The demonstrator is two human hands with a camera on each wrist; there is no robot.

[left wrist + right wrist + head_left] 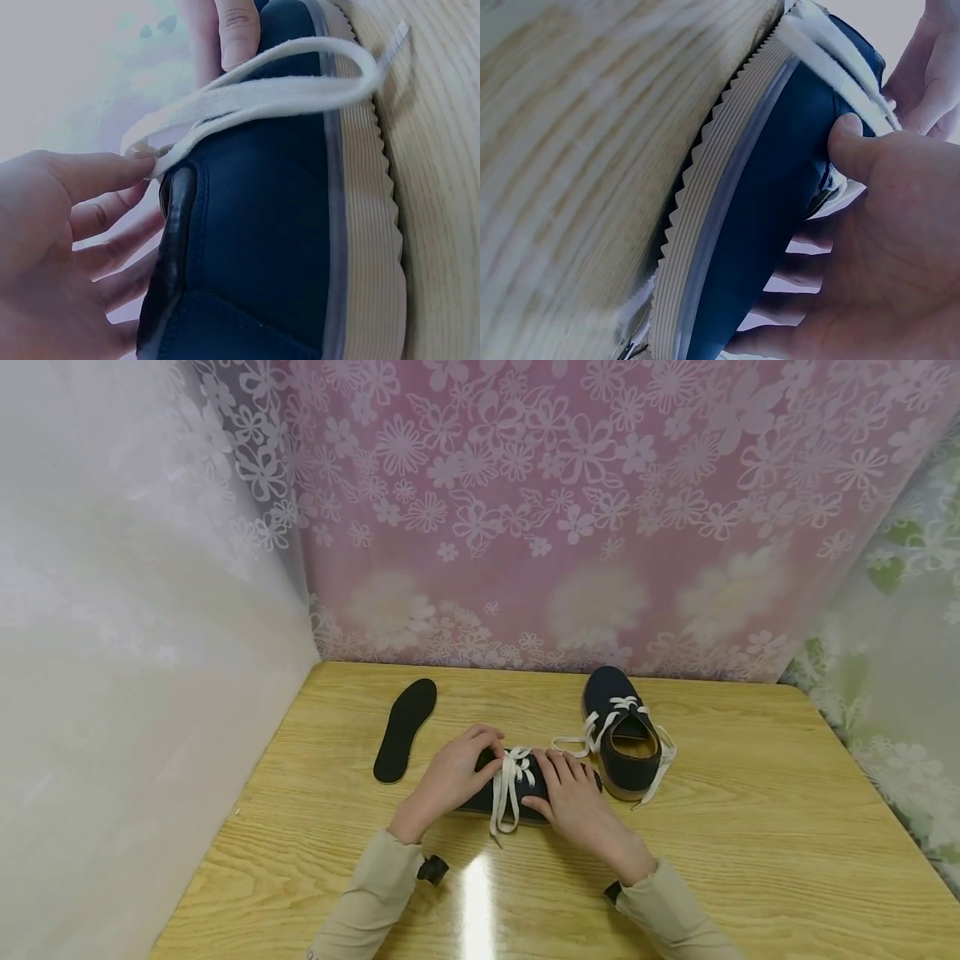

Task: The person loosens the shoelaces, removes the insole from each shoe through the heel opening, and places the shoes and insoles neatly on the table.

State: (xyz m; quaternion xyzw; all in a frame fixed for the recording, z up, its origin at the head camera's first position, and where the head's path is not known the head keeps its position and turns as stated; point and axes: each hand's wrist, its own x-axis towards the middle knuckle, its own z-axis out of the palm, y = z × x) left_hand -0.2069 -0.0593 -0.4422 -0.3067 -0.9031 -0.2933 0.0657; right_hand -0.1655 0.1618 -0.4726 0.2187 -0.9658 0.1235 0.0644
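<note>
A dark navy sneaker (534, 787) with a pale ribbed sole lies sole down on the table, its toe toward the right. Thumb and index finger of my left hand (455, 768) pinch the white shoelace (247, 96) at the shoe's opening; the other fingers are spread behind the collar. A long lace loop hangs over the near side, its tip just off the sole. My right hand (577, 797) holds the front of the sneaker, thumb on the near side and fingers over the top, partly hiding the toe.
A second navy sneaker (603, 689) with loose white laces stands behind my right hand. At the back left lies a black insole (405, 731) on the wooden table (750, 827). Flowered curtains (487, 510) hang behind and at the sides.
</note>
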